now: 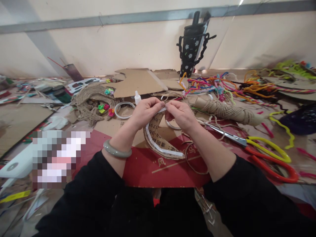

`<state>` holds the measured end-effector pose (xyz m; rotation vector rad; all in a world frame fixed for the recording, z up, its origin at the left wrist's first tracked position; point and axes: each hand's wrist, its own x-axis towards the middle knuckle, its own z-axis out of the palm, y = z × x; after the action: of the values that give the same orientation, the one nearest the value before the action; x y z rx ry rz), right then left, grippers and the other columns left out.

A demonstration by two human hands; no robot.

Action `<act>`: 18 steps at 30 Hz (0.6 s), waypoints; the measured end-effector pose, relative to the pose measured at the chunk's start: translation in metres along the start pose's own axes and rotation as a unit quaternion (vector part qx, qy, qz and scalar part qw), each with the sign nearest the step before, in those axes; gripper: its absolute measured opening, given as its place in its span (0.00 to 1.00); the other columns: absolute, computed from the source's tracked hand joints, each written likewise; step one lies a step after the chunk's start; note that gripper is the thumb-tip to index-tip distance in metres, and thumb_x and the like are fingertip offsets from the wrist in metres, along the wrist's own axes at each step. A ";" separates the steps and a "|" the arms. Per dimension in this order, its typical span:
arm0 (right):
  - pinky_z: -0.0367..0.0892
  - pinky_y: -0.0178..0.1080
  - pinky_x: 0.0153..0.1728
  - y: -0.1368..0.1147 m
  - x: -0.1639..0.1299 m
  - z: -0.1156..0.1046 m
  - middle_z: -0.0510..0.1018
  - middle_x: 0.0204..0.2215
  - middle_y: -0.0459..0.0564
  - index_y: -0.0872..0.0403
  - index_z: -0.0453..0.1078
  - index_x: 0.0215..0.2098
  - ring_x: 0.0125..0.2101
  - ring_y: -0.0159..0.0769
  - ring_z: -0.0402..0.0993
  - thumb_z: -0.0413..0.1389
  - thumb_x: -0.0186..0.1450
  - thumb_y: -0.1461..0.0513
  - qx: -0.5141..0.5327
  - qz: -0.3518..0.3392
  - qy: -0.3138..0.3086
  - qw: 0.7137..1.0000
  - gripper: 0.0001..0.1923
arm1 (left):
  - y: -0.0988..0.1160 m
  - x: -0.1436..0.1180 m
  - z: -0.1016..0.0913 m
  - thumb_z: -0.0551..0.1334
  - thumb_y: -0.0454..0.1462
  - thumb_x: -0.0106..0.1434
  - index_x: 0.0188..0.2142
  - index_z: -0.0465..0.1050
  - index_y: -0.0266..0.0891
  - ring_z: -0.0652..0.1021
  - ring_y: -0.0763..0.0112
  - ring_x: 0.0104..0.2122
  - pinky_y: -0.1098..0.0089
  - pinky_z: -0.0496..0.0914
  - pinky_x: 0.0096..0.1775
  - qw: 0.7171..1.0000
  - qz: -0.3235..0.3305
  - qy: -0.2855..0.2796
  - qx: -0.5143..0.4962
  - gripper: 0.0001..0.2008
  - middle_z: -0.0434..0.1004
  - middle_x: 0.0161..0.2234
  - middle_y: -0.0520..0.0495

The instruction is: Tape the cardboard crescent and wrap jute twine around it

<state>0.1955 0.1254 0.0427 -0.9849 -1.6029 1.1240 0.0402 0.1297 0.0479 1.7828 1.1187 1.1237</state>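
My left hand [145,112] and my right hand [181,115] meet over the middle of the table, fingertips pinched together on the top end of a curved cardboard piece [161,140]. A white tape strip [158,146] runs along its curved edge, and jute twine lines its rim. The piece stands tilted up over a red sheet [148,168]. A grey-green bangle [116,151] sits on my left wrist. A loose twine loop [195,161] lies under my right forearm.
Yellow and red handled scissors [261,151] lie right of my hands. A twine-wrapped tube [224,110], a small white glue bottle [137,97], a white ring [124,110], coiled jute rope [92,100], cardboard sheets [138,82], coloured pipe cleaners [217,84] and a black decorated vase [192,49] stand behind.
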 end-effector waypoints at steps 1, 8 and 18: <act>0.61 0.29 0.21 0.000 0.000 0.000 0.69 0.14 0.44 0.54 0.63 0.17 0.17 0.25 0.62 0.53 0.61 0.58 0.001 -0.001 0.000 1.000 0.16 | 0.000 0.000 0.000 0.60 0.45 0.58 0.26 0.69 0.37 0.61 0.77 0.21 0.75 0.55 0.23 1.000 0.000 -0.002 -0.001 0.13 0.63 0.21 0.54; 0.61 0.30 0.20 0.005 0.002 0.001 0.70 0.14 0.45 0.54 0.63 0.18 0.16 0.25 0.63 0.50 0.65 0.54 0.039 0.014 0.004 0.999 0.21 | 0.001 0.000 0.000 0.61 0.44 0.58 0.24 0.67 0.37 0.59 0.78 0.20 0.74 0.54 0.22 1.000 -0.008 -0.001 -0.004 0.13 0.61 0.19 0.54; 0.60 0.30 0.19 0.005 0.002 0.003 0.69 0.14 0.44 0.54 0.62 0.18 0.16 0.25 0.63 0.51 0.64 0.45 0.034 0.012 0.017 0.999 0.25 | -0.001 0.001 0.000 0.61 0.45 0.58 0.24 0.66 0.38 0.59 0.78 0.20 0.73 0.54 0.23 1.000 -0.003 0.003 -0.011 0.14 0.60 0.19 0.55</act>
<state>0.1926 0.1278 0.0378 -0.9749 -1.5188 1.1642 0.0402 0.1310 0.0469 1.7589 1.1114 1.1342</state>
